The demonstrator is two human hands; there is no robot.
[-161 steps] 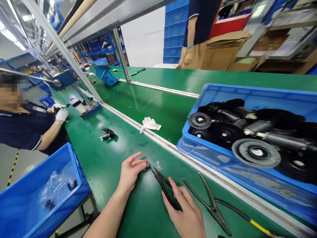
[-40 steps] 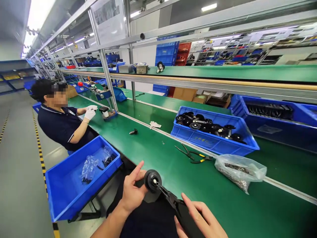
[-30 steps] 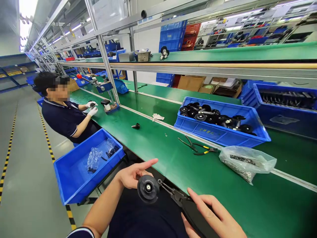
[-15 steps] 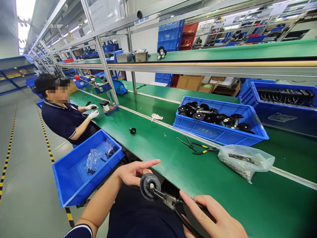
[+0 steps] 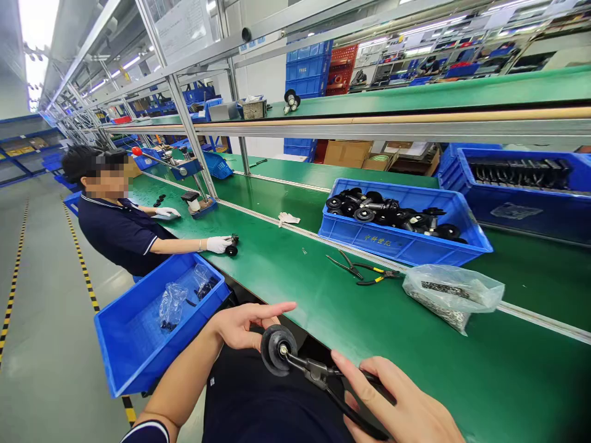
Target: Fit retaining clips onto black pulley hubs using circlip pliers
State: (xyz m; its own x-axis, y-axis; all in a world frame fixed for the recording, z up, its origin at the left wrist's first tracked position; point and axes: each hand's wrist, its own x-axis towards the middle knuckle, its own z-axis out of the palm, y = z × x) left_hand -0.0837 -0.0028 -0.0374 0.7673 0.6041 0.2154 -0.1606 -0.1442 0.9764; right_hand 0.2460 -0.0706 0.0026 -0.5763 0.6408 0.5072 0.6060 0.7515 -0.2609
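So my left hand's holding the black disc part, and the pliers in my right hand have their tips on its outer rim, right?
Not quite: the head view shows the tips of the pliers at the middle of the black disc part, not its rim. Your left hand holds it, and your right hand the pliers.

Yellow characters 中科世纪 (image 5: 377, 240) on blue bin (image 5: 429, 251), lettering on stacked crates (image 5: 305, 69) and paper sheet (image 5: 181, 26) illegible
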